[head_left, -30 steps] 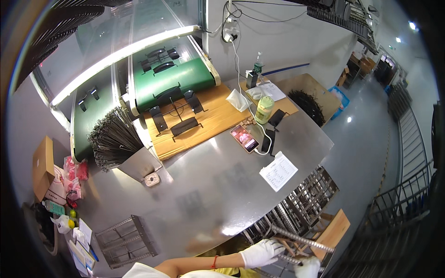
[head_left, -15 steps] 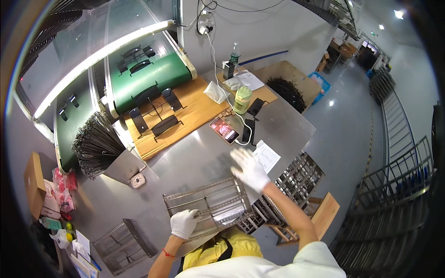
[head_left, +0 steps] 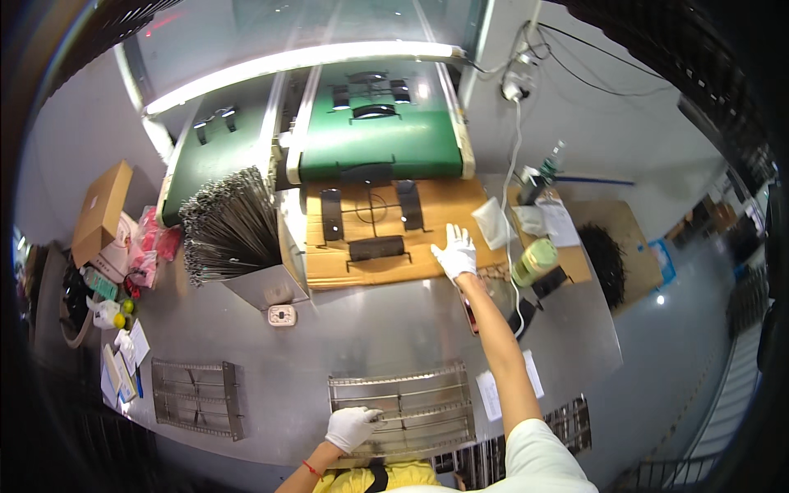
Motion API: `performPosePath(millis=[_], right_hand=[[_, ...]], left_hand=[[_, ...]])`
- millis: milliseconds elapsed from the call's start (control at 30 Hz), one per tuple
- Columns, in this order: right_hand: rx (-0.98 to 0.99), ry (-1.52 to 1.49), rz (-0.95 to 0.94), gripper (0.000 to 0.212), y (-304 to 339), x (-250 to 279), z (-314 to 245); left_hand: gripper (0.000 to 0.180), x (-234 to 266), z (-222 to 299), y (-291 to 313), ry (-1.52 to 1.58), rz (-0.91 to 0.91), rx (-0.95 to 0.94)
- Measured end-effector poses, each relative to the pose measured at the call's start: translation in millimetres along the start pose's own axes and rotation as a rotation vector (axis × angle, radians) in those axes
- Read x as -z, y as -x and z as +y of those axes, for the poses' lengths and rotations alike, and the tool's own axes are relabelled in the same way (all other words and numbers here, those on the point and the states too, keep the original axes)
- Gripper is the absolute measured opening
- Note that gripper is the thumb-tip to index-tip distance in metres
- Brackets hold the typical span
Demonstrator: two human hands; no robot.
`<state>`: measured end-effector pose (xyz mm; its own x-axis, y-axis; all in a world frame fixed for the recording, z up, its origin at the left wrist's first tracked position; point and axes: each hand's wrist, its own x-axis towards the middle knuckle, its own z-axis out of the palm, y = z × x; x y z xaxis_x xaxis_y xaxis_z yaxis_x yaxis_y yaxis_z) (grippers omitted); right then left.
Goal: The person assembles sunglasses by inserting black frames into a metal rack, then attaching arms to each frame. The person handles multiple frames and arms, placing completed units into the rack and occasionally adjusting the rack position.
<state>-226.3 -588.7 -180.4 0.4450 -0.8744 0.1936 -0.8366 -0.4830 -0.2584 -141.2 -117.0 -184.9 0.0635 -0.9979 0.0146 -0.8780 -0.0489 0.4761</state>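
Observation:
In a white glove, my left hand [head_left: 352, 429] has its fingers curled on a bar of a wire-and-slat metal rack [head_left: 423, 408] at the table's near edge. My right hand [head_left: 454, 251], also gloved, is stretched forward over the cardboard sheet's right part, fingers spread and holding nothing. Left of it, on the cardboard [head_left: 329, 275], lies a thin black wire cross frame [head_left: 370, 207] with a ring at its middle. Curved black plates surround that frame; the front plate [head_left: 377, 248] is nearest my right hand.
Two green conveyor belts [head_left: 380, 148] lie beyond the table, one bearing similar black parts. A metal box [head_left: 265, 287] of black wire rods stands left. A second rack [head_left: 196, 398] lies front left. Right of my hand are a green bottle [head_left: 534, 261] and a white cable [head_left: 514, 164].
My right hand has moved forward and left, from beside the paper sheet to over the cardboard. My left hand stays on the rack. The whole view has turned left.

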Motion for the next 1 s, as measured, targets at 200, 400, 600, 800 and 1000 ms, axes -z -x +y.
performPosePath(millis=[200, 400, 600, 800, 1000], right_hand=[[-0.207, -0.404, -0.063, 0.109, -89.5, -29.3, -71.9], [-0.349, -0.555, 0.085, 0.098, -77.6, -35.8, -90.9], [-0.295, -0.851, 0.182, 0.084, 50.2, 9.9, -44.3], [-0.143, -0.558, -0.273, 0.062, 222.6, 134.1, -132.8], [0.079, -0.422, -0.105, 0.057, 299.1, 145.3, -181.4]], left_hand=[[0.029, -5.6, -1.1, -24.2, -0.014, -0.026, -0.015], [0.035, 12.7, -1.8, -25.9, 0.054, -0.062, -0.03], [0.045, 73.6, 9.3, -66.2, 1.125, 0.147, 0.617], [0.098, 81.5, 36.5, -117.3, 1.181, 0.482, -0.086], [0.079, 120.6, 33.3, -74.3, 1.16, 0.362, 0.125]])
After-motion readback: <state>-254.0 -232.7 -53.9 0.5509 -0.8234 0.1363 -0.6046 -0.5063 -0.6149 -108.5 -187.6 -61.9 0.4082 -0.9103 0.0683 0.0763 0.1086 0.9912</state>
